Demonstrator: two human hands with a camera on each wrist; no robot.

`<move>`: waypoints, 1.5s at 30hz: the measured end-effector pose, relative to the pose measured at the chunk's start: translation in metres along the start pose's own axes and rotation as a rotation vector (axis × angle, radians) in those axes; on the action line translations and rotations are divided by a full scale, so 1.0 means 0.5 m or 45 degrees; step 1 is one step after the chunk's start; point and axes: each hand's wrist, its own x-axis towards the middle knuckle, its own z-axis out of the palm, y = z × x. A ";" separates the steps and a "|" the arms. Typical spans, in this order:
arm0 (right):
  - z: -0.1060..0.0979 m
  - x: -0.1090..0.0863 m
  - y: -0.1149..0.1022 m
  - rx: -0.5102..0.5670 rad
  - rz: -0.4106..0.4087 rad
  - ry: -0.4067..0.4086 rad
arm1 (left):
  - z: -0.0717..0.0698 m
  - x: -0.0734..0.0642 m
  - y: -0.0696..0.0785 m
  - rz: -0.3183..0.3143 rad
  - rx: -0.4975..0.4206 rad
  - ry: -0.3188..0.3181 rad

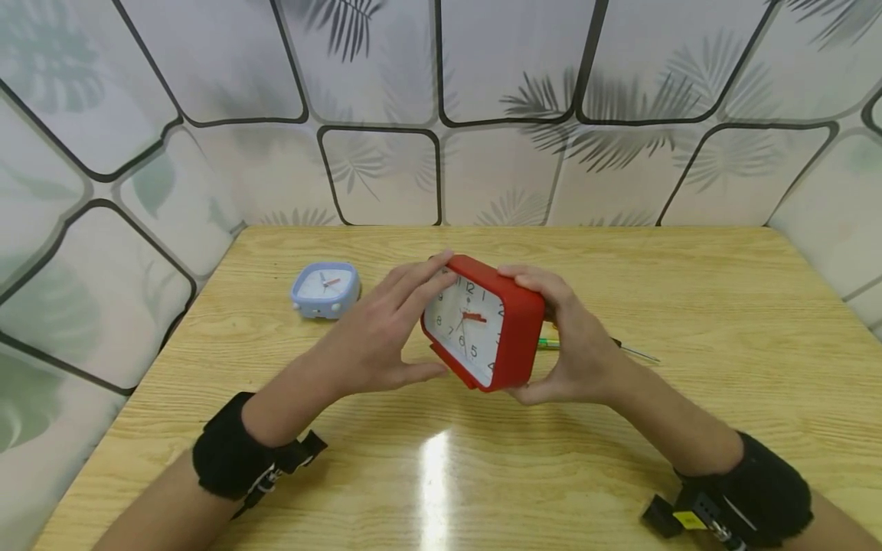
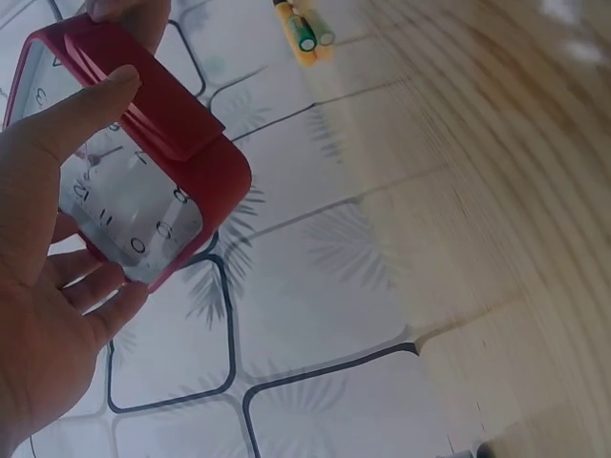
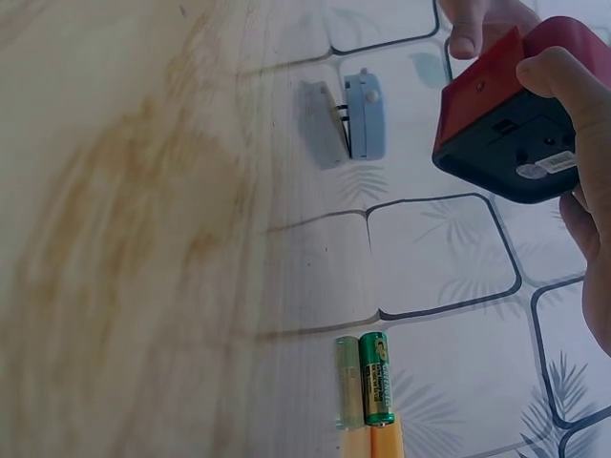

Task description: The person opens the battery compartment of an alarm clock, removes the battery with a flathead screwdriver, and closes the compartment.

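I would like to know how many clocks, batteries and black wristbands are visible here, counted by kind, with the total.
Clocks: 2 (red clock, blue clock)
Batteries: 1 (green battery, not counting its reflection)
Black wristbands: 2 (left wristband, right wristband)
Total: 5 visible

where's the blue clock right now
In the head view, the blue clock is on the left part of the table, left of the left hand and red clock.
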 end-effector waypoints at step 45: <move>0.006 0.014 -0.042 -0.173 -0.032 -0.083 | 0.036 0.006 0.045 0.116 -0.305 0.338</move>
